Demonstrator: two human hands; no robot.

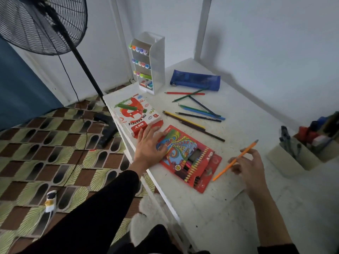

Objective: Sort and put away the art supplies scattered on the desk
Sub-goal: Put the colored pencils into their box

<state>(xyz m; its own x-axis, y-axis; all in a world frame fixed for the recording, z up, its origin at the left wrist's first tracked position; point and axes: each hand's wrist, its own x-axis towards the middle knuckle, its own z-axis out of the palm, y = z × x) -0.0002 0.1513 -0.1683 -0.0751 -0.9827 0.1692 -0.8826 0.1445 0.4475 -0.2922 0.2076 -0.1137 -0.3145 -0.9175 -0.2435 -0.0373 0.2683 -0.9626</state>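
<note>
Pinching orange pencil [235, 160] w/ right hand [251, 169]; left hand [149, 145] spread flat on pencil box [189, 158].

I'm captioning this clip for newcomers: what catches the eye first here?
The red coloured-pencil box lies near the front edge of the desk, the left hand resting flat on its corner; beside it the right hand pinches an orange pencil. Loose coloured pencils scatter behind, before a blue mesh pencil case.

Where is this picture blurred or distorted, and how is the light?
Head view: light is dim and soft, without glare; the wide lens curves the desk edge; the pen holder at the right border is smeared; the orange pencil in the right hand looks soft.
</note>
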